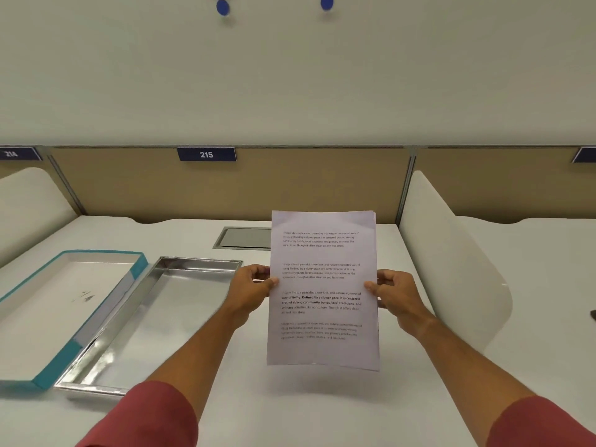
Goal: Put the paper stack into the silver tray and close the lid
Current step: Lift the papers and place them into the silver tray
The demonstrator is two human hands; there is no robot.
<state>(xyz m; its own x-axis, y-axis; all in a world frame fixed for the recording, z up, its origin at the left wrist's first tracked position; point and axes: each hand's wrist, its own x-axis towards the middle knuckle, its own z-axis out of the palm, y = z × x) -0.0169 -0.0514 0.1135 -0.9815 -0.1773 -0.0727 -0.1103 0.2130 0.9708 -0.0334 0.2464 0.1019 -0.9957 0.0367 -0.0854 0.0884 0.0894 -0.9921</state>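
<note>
Both hands pinch the paper stack [323,290] by its long edges and hold it upright above the desk [322,411], printed side toward the camera. On the left edge, the left hand [253,290] has its thumb pressed on the front of the top sheet and its fingers curled behind. On the right edge, the right hand [395,293] grips the same way, thumb on the front and fingers wrapped behind. Each hand holds at about mid-height of the page. The sheets are nearly squared, with a sliver of the rear pages showing along the right edge and at the bottom right corner. Four blocks of text run down the top page, the third partly in bold. A soft shadow lies on the desk below the stack's bottom edge.

Left of the paper stack, near the left hand, the silver tray [106,333] lies flat on the desk, open side up, nothing in it. Touching the tray's far side from the stack is the lid [63,358], a shallow teal-edged box top turned upside down, white inside. Behind the stack, a grey flap [245,237] sits flush in the desk, partly hidden by the pages. Above that, on the tan partition [290,182], is a dark plate reading 215 [206,154]. Red sleeves [151,417] cover both upper forearms.
</note>
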